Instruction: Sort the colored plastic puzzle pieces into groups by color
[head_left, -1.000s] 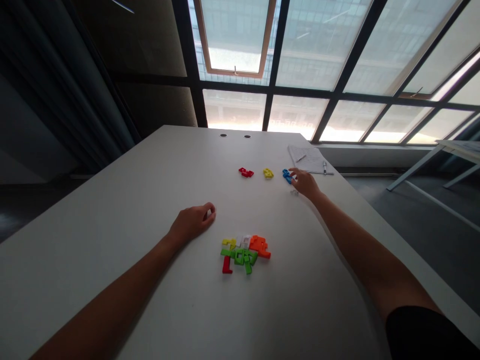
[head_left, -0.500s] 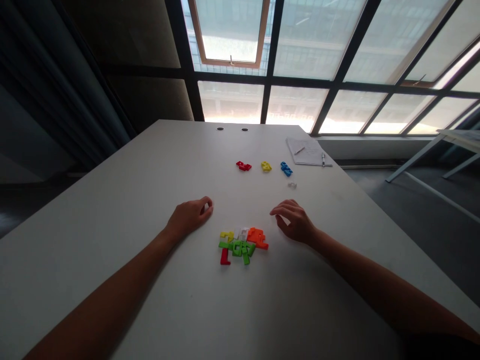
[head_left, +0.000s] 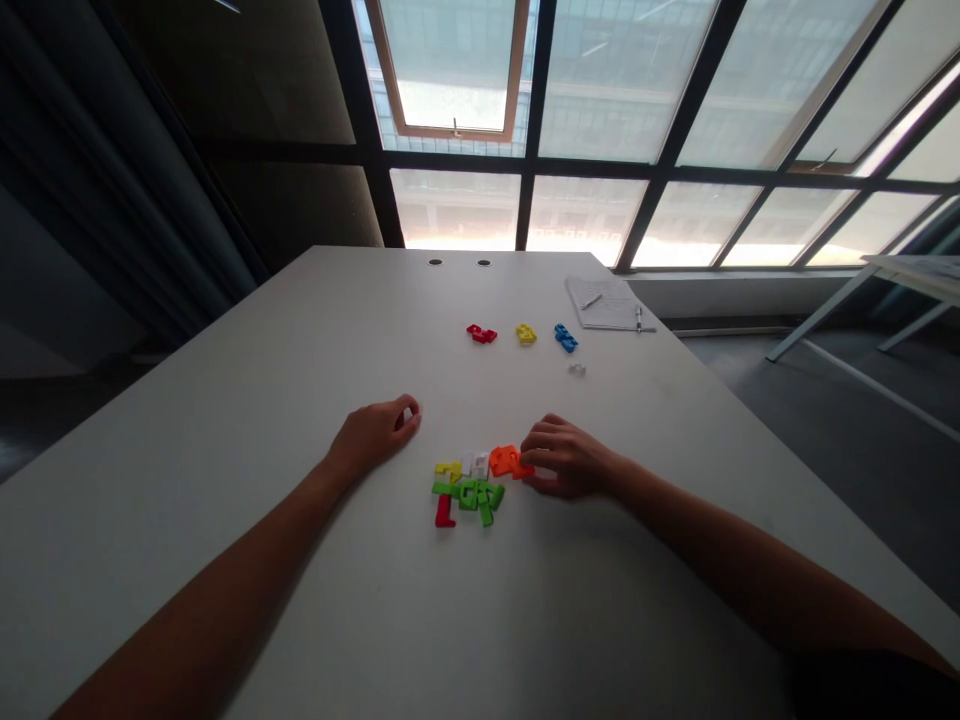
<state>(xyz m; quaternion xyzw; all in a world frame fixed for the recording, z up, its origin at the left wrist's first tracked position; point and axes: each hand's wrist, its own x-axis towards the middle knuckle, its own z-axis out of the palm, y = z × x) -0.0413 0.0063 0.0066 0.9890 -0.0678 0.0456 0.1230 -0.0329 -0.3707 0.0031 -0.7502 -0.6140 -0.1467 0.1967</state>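
A cluster of flat puzzle pieces lies in the middle of the white table (head_left: 225, 420): an orange piece (head_left: 504, 461), a white piece (head_left: 475, 463), a yellow piece (head_left: 449, 469), green pieces (head_left: 471, 494) and a red piece (head_left: 443, 513). My right hand (head_left: 564, 458) rests at the cluster's right side with its fingers curled onto the orange piece. My left hand (head_left: 373, 433) lies on the table to the upper left of the cluster in a loose fist, touching no piece.
Farther back lie a red piece (head_left: 481, 334), a yellow piece (head_left: 526, 334), a blue piece (head_left: 565, 338) and a small clear piece (head_left: 576, 369). Papers with a pen (head_left: 607, 303) sit at the far right corner. Large windows stand behind the table.
My right hand has drawn back from the blue piece at the far side and come down onto the orange piece. The left hand has stayed in place.
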